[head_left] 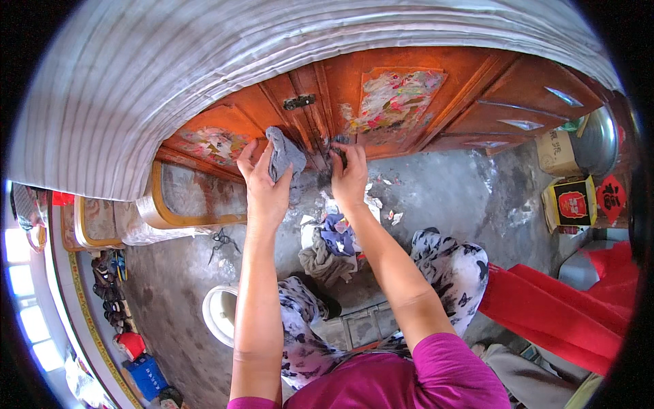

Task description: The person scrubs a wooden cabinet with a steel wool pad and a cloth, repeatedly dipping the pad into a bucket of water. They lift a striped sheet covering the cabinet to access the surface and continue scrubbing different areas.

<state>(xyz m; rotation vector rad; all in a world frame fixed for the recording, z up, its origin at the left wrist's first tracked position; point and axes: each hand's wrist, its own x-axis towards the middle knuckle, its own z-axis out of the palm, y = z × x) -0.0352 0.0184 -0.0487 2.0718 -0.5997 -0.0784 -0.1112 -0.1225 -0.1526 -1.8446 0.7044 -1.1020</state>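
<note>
A grey cloth [286,155] is gripped in my left hand [266,187], its top resting against the orange-brown wooden cabinet [334,82]. My right hand [349,174] is just to the right, its fingers closed low at the cabinet's front beside the dark gap between the doors. Something small and dark shows at those fingertips, too hidden to name. Above both hands a dark metal latch plate [300,102] is fixed to the cabinet. Torn, colourful paper remnants [395,101] cling to the right door panel, and a similar patch [214,144] marks the left one.
Crumpled cloths [327,255] and paper scraps lie on the grey concrete floor between my arms. A white bucket [221,315] stands beside my left forearm. Wood-framed panels [194,194] lean at the left; boxes [572,202] stand at the right. A striped sheet [204,61] drapes above.
</note>
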